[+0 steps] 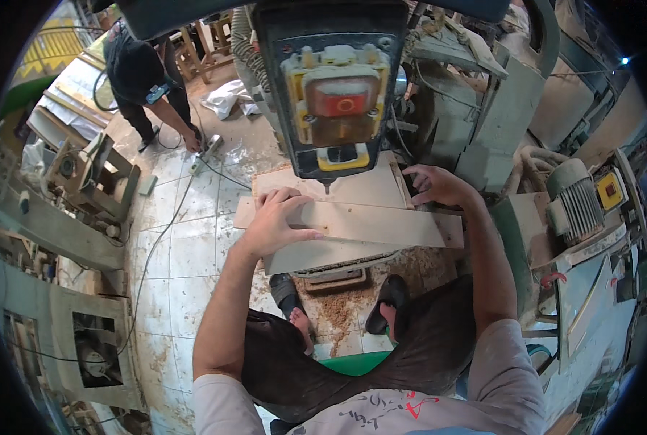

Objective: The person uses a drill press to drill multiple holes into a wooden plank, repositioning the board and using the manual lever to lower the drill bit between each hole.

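A long pale wooden board (381, 223) lies across the table of a drill press (330, 94), slightly tilted in view. My left hand (276, 221) grips its left part, with the thumb on top near the front edge and the fingers at the far edge. Just beyond the board, the drill bit (328, 187) points down, apart from the wood as far as I can see. To the right, my right hand (439, 185) has bent fingers and thumb apart beside a thin wooden strip (401, 187) on the base panel (280, 180). Whether its fingertips touch the strip is unclear.
Sawdust (338, 308) covers the floor between my sandalled feet. A motor (575, 199) stands at the right, with machines around it. At the far left, another person (146, 80) bends toward a power strip (206, 154); its cable (156, 243) crosses the tiles.
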The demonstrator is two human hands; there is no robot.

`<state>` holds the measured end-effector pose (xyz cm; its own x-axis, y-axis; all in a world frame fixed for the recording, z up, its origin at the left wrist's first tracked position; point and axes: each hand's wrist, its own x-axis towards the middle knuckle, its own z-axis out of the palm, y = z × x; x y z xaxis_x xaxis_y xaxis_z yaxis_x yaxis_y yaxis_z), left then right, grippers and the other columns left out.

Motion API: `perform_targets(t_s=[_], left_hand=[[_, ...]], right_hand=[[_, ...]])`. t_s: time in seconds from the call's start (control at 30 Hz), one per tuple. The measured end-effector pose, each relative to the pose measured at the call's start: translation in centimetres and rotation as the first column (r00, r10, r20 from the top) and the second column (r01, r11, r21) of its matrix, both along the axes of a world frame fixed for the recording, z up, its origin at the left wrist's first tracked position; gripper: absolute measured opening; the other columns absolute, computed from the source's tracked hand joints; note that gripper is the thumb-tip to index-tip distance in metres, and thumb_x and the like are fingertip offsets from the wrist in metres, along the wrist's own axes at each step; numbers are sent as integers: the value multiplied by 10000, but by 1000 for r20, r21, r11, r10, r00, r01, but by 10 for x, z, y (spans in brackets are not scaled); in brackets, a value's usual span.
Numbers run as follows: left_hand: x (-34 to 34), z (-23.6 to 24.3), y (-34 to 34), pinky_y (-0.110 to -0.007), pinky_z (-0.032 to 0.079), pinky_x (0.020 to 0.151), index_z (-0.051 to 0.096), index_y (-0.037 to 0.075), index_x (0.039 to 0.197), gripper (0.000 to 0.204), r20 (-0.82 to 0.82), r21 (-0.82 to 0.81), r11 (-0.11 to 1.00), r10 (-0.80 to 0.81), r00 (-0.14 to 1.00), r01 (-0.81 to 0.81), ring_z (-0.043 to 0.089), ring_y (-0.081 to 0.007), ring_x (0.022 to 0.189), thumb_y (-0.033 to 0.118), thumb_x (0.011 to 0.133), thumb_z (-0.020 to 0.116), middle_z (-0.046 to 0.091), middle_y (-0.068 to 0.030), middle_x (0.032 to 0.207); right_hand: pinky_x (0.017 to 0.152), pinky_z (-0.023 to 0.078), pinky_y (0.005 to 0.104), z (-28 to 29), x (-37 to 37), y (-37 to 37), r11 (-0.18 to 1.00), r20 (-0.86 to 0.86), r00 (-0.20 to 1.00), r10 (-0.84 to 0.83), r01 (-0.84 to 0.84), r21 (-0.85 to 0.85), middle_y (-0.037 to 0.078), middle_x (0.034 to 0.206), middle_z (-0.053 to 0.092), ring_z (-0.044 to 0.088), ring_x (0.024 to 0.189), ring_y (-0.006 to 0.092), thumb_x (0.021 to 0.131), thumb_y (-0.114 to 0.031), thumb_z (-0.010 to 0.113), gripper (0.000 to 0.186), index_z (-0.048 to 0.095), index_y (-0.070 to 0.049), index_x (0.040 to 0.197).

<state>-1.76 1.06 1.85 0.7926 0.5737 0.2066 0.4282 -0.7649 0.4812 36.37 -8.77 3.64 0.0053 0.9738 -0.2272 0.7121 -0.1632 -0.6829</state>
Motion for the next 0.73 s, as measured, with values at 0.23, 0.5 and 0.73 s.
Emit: perform_targets(t_s=[0.23,0.5,0.73], left_hand=[[2,4,0,-448,226,1110,624,105,1251,729,-65,-54,999,3,998,-6,449,-274,1241,527,686,809,542,-91,1221],[-2,3,-1,-447,212,1125,604,103,1285,783,-75,-48,999,12,997,-16,430,-288,1264,569,687,800,533,-107,1246],[-2,3,-1,-461,189,1153,593,109,1312,815,-118,-47,998,29,993,-35,390,-297,1312,612,699,780,502,-100,1327]], right_hand=[[880,496,373,-8,-2,3,998,104,994,35,-29,-56,129,1090,643,625,971,262,684,-252,836,781,505,-86,1372],[728,495,266,-13,12,2,999,-454,890,-37,50,17,29,882,581,586,824,120,820,-11,721,384,497,-47,1130],[799,534,269,9,-22,3,930,-531,840,108,104,353,1,956,622,618,903,110,895,16,663,267,555,-84,1117]])
